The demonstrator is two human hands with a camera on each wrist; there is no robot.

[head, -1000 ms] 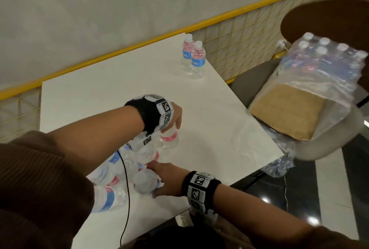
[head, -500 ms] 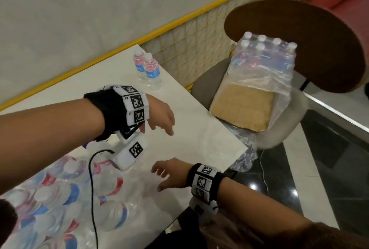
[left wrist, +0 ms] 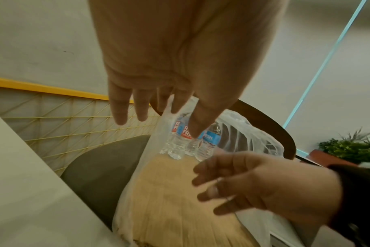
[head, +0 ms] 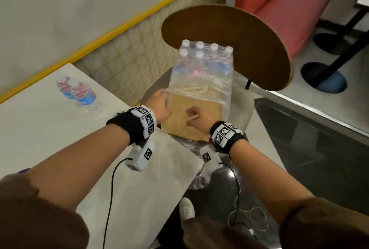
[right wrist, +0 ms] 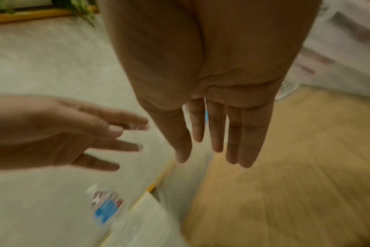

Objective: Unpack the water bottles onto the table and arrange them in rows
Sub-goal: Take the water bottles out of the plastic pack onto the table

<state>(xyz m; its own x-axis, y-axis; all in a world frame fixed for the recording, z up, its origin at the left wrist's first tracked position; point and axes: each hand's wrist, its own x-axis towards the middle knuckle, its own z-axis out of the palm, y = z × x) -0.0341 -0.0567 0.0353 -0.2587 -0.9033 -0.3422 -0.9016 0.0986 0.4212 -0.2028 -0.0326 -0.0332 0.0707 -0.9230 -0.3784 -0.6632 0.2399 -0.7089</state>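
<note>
We've got both hands out over the chair point(head: 242, 109) now. Our left hand point(head: 159, 105), fingers point(left wrist: 120, 110) straight and apart, sits at the plastic wrap point(head: 201, 87); contact is unclear. Our right hand point(head: 197, 117), fingers point(right wrist: 216, 133) straight and together, hovers over the cardboard point(head: 189, 129). The bottles point(head: 203, 63) stand in the wrap on the chair; two more bottles point(head: 77, 93) stand left of it, on the table point(head: 40, 129).

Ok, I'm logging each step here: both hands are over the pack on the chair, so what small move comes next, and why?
Probably reach further in and take a bottle each. Both the left hand and right hand are open and hold nothing, above the cardboard tray, while the remaining bottles stand at the far end inside the plastic wrap.
</note>
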